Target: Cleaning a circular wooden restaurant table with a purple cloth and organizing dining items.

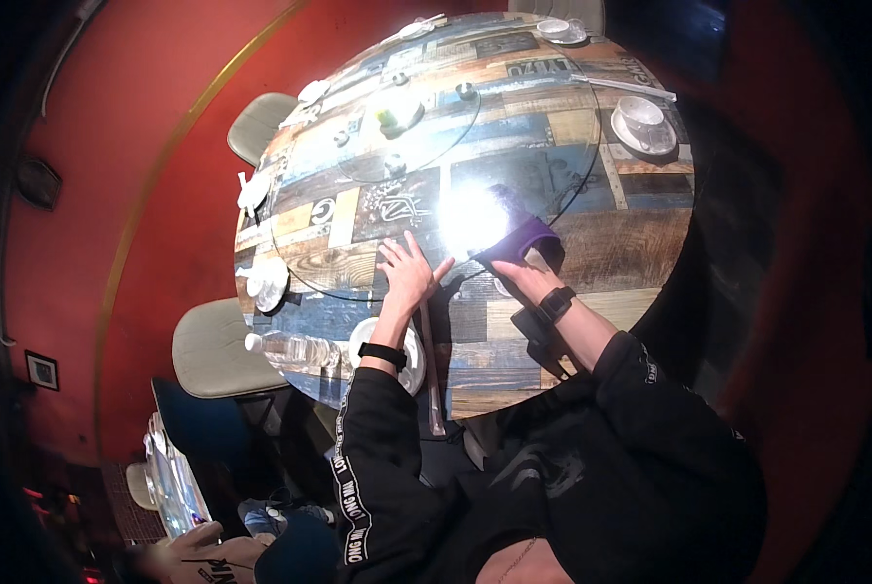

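My left hand point(409, 276) is held over the near edge of the large glass turntable point(553, 135), fingers spread and nothing in them. To its right, my right hand point(529, 279) has hold of a purple cloth point(529, 235) at the glass edge; the cloth hides most of its fingers. Strong glare point(472, 219) on the glass washes out part of the cloth. Partly behind my left wrist lies a white plate point(413, 372). A long wrapped stick-like packet point(429, 365) lies beside it, reaching past the table's near edge.
The round patterned table point(604, 233) carries a bowl on a saucer point(644, 128) at the right and white tableware point(268, 283) at the left. A clear plastic bottle point(297, 349) lies near left. Chairs point(221, 350) stand around. Another person's sleeve point(213, 566) shows at lower left.
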`<act>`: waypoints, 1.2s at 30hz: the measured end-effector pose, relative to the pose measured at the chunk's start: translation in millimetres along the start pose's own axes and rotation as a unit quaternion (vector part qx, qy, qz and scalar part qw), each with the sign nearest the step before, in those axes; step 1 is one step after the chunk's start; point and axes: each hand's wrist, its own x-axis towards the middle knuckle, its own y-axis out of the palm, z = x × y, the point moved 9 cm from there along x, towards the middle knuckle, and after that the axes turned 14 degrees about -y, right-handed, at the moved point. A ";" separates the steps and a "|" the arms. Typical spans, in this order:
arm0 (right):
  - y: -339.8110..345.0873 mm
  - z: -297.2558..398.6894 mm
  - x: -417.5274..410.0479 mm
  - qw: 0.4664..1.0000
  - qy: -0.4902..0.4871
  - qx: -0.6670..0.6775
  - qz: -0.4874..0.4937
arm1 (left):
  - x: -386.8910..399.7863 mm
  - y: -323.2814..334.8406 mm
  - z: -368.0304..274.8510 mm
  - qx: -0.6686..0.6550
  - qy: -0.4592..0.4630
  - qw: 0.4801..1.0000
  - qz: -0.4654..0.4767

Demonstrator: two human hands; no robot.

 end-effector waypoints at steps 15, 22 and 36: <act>4.2 -8.4 -11.8 0.998 0.002 -0.005 0.060 | 3.2 6.0 -4.2 -0.019 -0.013 0.999 0.037; 5.0 4.6 -19.3 0.988 -0.038 -0.120 0.090 | -50.8 -67.6 -32.7 -0.059 0.044 0.986 -0.149; 8.6 6.2 -24.7 0.993 -0.080 -0.062 0.068 | -99.7 6.1 -76.9 -0.717 -0.169 0.585 0.339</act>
